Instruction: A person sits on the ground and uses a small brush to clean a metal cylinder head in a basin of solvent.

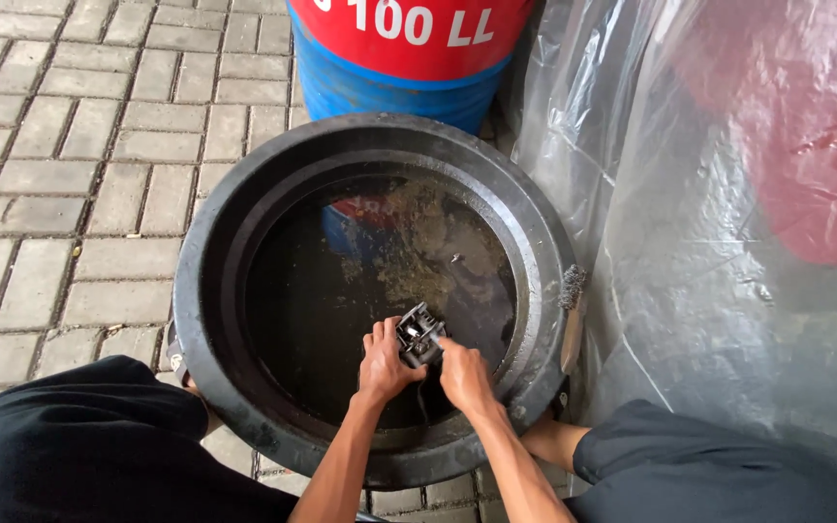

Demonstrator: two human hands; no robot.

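Left hand (pixel 382 363) and right hand (pixel 463 376) both closed around a small metal part (pixel 419 335), held just over dark liquid in a black basin (pixel 207 291) (debris floating); brush (pixel 572 291) on rim; blue-red drum (pixel 389 68) behind.

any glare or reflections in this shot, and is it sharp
Head view: soft daylight, no hard shadows; the dark liquid in the black tub mirrors the blue and red drum; glare streaks the plastic sheet; both hands and the metal part look sharp.
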